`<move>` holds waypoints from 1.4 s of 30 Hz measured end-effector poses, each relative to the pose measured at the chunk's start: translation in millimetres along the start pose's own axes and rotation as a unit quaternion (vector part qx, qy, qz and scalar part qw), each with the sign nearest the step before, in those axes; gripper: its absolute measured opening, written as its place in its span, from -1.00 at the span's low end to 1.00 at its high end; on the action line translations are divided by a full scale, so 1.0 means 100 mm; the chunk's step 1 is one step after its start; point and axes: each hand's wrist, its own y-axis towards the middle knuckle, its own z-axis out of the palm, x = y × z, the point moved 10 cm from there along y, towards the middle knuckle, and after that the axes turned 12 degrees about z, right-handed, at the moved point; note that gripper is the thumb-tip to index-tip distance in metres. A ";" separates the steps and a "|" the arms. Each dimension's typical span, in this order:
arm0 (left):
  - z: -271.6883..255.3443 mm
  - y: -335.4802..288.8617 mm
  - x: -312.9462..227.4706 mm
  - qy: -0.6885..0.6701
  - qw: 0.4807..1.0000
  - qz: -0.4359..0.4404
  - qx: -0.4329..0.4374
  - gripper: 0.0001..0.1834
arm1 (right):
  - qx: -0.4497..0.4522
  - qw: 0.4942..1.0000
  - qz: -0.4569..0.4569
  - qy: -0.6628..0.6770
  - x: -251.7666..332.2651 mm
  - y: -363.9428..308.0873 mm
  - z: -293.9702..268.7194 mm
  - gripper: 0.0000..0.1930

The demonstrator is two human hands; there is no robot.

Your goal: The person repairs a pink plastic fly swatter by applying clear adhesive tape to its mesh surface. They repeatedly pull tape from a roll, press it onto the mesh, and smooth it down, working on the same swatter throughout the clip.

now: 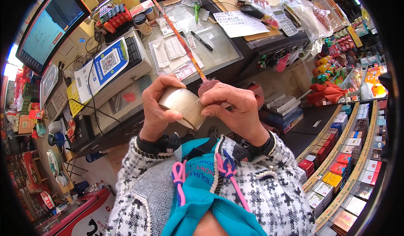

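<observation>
In front of my chest, my left hand (159, 105) grips a wide roll of pale packing tape (182, 103), thumb on the near side and fingers around the far side. My right hand (234, 105) is closed in a pinch at the roll's right edge, with thumb and forefinger on the tape. Just beyond that hand, a fly swatter with a pinkish perforated head (208, 87) overhangs the desk edge. Its long patterned handle (176, 34) stretches back over the desk. Whether my right fingers touch the swatter, I cannot tell.
The glass-topped desk (225, 53) bears a black pen (202, 41), white packets (170, 51), a handwritten sheet (240, 23) and a calculator (285, 23). A monitor (50, 25) stands at left by a blue code card (110, 63). Shelves of small boxes (332, 179) curve along the right.
</observation>
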 end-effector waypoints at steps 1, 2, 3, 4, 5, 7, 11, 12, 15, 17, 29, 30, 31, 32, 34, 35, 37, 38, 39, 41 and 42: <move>0.00 0.00 0.00 0.002 1.000 0.001 0.001 -0.20 | -0.006 1.000 0.003 -0.005 0.00 0.00 -0.01 -0.83; 0.00 0.00 -0.01 0.004 1.000 0.002 0.001 -0.20 | -0.009 1.000 0.011 -0.009 -0.01 0.00 -0.01 -0.83; 0.00 0.00 -0.02 0.004 1.000 0.004 0.003 -0.20 | -0.010 1.000 0.005 -0.012 0.01 -0.01 -0.01 -0.83; 0.01 0.00 -0.02 0.004 1.000 0.005 0.003 -0.20 | -0.007 1.000 0.004 -0.013 0.01 -0.01 -0.01 -0.83; 0.01 0.00 -0.02 0.003 1.000 0.006 0.003 -0.20 | -0.005 1.000 0.004 -0.014 0.01 -0.02 -0.01 -0.83; 0.02 -0.01 -0.02 0.000 1.000 0.007 0.005 -0.20 | 0.000 1.000 0.018 0.003 -0.02 -0.02 0.00 -0.82; 0.04 -0.01 -0.03 -0.005 1.000 0.006 0.009 -0.22 | 0.030 0.999 0.017 0.008 -0.02 -0.03 0.03 -0.81; 0.04 -0.01 -0.04 -0.006 1.000 0.009 0.012 -0.22 | 0.039 0.999 0.025 0.010 -0.03 -0.03 0.04 -0.80; 0.03 -0.02 -0.03 -0.007 1.000 0.001 0.009 -0.23 | 0.043 0.997 0.059 0.022 -0.07 -0.04 0.04 -0.78; 0.03 -0.03 -0.03 -0.005 1.000 0.000 0.009 -0.23 | 0.021 0.996 0.075 0.033 -0.09 -0.04 0.02 -0.81; 0.04 -0.04 -0.14 0.059 0.998 0.013 0.010 -0.30 | 0.093 0.977 0.189 0.043 -0.53 -0.02 0.12 -0.74; 0.05 -0.03 -0.14 0.066 0.998 0.012 0.013 -0.32 | 0.115 0.965 0.220 0.083 -0.61 -0.02 0.13 -0.72; 0.11 -0.04 -0.05 0.028 0.998 -0.044 0.044 -0.36 | 0.137 0.950 0.252 0.123 -0.69 -0.04 0.13 -0.70; 0.15 -0.07 0.03 -0.010 0.992 -0.104 0.074 -0.41 | 0.159 0.931 0.283 0.163 -0.76 -0.05 0.14 -0.68; 0.23 -0.16 0.12 -0.023 0.971 -0.196 0.137 -0.50 | 0.183 0.954 0.220 0.091 -0.70 0.04 0.10 -0.69; 0.24 -0.20 0.15 0.003 0.959 -0.227 0.170 -0.54 | 0.196 0.959 0.199 0.049 -0.67 0.07 0.09 -0.69; 0.26 -0.23 0.16 0.039 0.952 -0.234 0.193 -0.70 | 0.185 0.969 0.163 -0.028 -0.60 0.09 0.08 -0.72; 0.23 -0.19 0.15 0.076 0.958 -0.210 0.178 -0.71 | 0.103 0.985 0.097 -0.097 -0.47 0.17 -0.04 -0.73; 0.21 -0.15 0.15 0.113 0.963 -0.186 0.162 -0.71 | 0.021 0.986 0.029 -0.164 -0.32 0.20 -0.13 -0.74; 0.17 -0.08 0.12 0.192 0.968 -0.124 0.101 -0.74 | -0.111 0.966 -0.022 -0.231 -0.15 0.17 -0.22 -0.79; 0.17 -0.04 0.07 0.242 0.963 -0.082 0.087 -0.74 | -0.115 0.964 -0.034 -0.239 -0.11 0.14 -0.15 -0.79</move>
